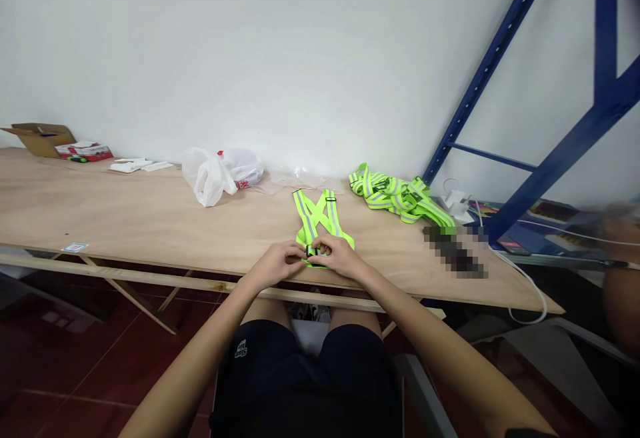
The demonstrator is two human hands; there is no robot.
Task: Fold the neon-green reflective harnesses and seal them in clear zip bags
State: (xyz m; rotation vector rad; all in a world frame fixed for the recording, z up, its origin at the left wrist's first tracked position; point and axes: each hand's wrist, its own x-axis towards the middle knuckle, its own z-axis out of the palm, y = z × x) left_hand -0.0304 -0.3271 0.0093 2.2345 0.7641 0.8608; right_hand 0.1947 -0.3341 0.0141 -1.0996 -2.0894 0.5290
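A neon yellow-green reflective vest (317,215) of crossed straps with grey stripes lies flat on the wooden table (240,235), close to its front edge. At its lower end is a small black buckle (311,251). My left hand (286,261) has its fingers closed on the buckle's left side. From the right, my right hand (337,253) pinches the buckle with curled fingers. The fingers partly cover the buckle, so I cannot tell whether its halves are joined.
A tangled heap of similar reflective straps (395,191) lies at the back right, near a blue metal rack (480,71). White plastic bags (210,175) sit behind. Farther left are white papers (135,165), a red-and-white box (87,151) and an open cardboard box (45,139). A white cable (530,281) hangs at right.
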